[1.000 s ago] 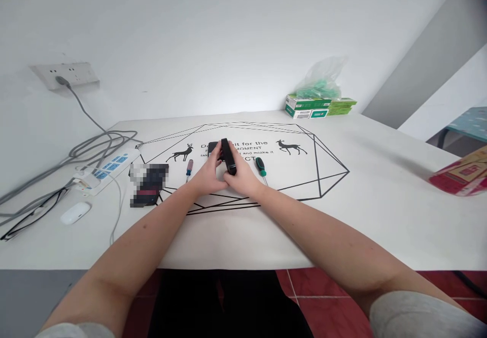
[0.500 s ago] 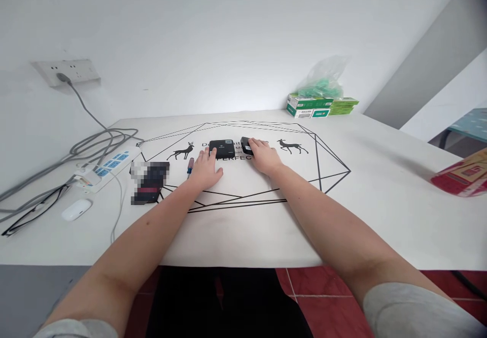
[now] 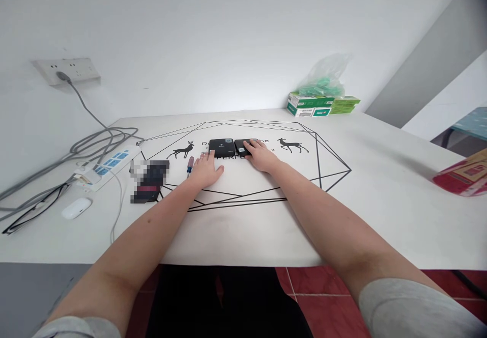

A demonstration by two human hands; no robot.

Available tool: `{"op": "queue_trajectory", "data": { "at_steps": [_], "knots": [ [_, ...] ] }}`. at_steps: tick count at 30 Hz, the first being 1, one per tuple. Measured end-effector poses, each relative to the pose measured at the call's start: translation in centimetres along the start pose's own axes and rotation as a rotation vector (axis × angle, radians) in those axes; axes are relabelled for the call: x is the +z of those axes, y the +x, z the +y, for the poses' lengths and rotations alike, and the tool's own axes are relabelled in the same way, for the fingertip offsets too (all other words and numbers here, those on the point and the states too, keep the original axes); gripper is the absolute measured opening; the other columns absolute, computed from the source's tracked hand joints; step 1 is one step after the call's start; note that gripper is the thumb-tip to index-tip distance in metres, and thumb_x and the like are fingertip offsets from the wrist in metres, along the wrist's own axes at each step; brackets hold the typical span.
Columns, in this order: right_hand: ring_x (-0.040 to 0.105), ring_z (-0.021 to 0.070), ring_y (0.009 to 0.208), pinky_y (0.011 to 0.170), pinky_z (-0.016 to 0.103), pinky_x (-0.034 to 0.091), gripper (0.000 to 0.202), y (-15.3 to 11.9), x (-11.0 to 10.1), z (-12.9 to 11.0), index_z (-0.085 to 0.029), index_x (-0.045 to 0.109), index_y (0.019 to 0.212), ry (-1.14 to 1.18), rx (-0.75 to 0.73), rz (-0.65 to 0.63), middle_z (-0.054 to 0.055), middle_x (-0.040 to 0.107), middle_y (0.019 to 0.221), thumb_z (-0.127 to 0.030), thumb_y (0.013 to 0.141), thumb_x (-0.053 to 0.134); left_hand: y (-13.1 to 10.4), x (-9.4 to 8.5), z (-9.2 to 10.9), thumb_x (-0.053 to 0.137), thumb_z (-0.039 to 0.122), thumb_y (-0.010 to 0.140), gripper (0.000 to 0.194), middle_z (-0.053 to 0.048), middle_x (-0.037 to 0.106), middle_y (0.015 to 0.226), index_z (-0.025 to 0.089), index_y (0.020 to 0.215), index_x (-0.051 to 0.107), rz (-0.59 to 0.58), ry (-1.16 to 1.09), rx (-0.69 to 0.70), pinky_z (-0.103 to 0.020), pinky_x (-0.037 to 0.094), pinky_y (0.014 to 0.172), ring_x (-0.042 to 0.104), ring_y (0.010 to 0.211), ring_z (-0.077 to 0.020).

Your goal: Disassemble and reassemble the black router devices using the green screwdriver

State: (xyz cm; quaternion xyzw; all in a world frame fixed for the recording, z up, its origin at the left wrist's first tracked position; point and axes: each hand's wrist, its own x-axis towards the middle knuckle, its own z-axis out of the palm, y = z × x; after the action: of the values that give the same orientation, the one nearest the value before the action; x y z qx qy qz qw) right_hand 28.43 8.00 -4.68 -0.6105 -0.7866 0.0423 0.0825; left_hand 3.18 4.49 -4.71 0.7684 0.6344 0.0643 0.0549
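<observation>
Two flat black square pieces lie side by side on the white printed tabletop, close together at the middle. The left black piece bears a small logo and a sticker near its upper right corner. My left hand rests by its lower left corner, fingers stretched out. On the right black piece, which lies flat, my right hand rests with its fingers spread over the right side, hiding part of it. A small screwdriver with a red and blue handle lies just left of my left hand.
At left are a power strip, coiled grey cables, glasses, a white earbud case and a pixelated dark item. Green-and-white boxes under a plastic bag stand at the back right. A red package sits at the right edge.
My right hand has lowered the tilted right black piece flat onto the table, closer to the left one, and its fingers have spread. My left hand has barely moved.
</observation>
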Motion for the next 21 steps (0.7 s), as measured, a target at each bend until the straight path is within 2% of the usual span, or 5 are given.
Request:
{"op": "queue_trajectory", "data": {
  "at_steps": [4, 7, 10, 13, 21],
  "knots": [
    [0.025, 0.0388, 0.172, 0.139, 0.053, 0.030, 0.067, 0.4, 0.2, 0.5, -0.008, 0.035, 0.173, 0.023, -0.023, -0.033, 0.019, 0.030, 0.183, -0.026, 0.109, 0.038, 0.1, 0.2, -0.2, 0.046, 0.053, 0.107, 0.081, -0.021, 0.039, 0.177, 0.010, 0.173, 0.030, 0.005, -0.004, 0.001, -0.053, 0.026, 0.135, 0.032, 0.167, -0.0390],
    [0.024, 0.0414, 0.172, 0.139, 0.056, 0.029, 0.065, 0.2, 0.1, 0.4, -0.013, 0.038, 0.173, 0.035, 0.009, -0.031, 0.018, 0.026, 0.185, -0.025, 0.109, 0.038, 0.2, 0.3, -0.2, 0.046, 0.053, 0.107, 0.081, -0.021, 0.037, 0.178, 0.010, 0.173, 0.029, -0.003, -0.010, 0.003, -0.051, 0.026, 0.135, 0.031, 0.168, -0.0381],
    [0.042, 0.0449, 0.164, 0.133, 0.058, 0.039, 0.063, -0.1, -0.4, 0.1, -0.026, 0.039, 0.173, 0.076, 0.100, -0.036, 0.015, 0.022, 0.186, -0.034, 0.111, 0.041, 0.2, 0.2, -0.2, 0.046, 0.053, 0.107, 0.081, -0.023, 0.036, 0.178, 0.008, 0.173, 0.029, -0.009, -0.009, -0.005, -0.054, 0.023, 0.136, 0.030, 0.168, -0.0385],
    [0.060, 0.0424, 0.150, 0.123, 0.053, 0.051, 0.062, -0.4, -0.8, -0.3, -0.029, 0.040, 0.173, 0.104, 0.145, -0.057, 0.017, 0.025, 0.185, -0.037, 0.111, 0.043, 0.3, 0.3, -0.4, 0.047, 0.052, 0.106, 0.080, -0.022, 0.035, 0.179, 0.010, 0.173, 0.030, -0.012, -0.050, 0.012, -0.053, 0.023, 0.136, 0.029, 0.169, -0.0381],
    [0.061, 0.0411, 0.150, 0.119, 0.051, 0.053, 0.061, -0.5, -1.1, -0.2, -0.029, 0.043, 0.171, 0.109, 0.145, -0.049, 0.019, 0.029, 0.183, -0.034, 0.111, 0.045, 0.6, 0.7, -0.9, 0.051, 0.051, 0.104, 0.080, -0.023, 0.040, 0.176, 0.013, 0.172, 0.032, 0.023, -0.090, 0.035, -0.058, 0.027, 0.133, 0.032, 0.167, -0.0413]
  ]
}}
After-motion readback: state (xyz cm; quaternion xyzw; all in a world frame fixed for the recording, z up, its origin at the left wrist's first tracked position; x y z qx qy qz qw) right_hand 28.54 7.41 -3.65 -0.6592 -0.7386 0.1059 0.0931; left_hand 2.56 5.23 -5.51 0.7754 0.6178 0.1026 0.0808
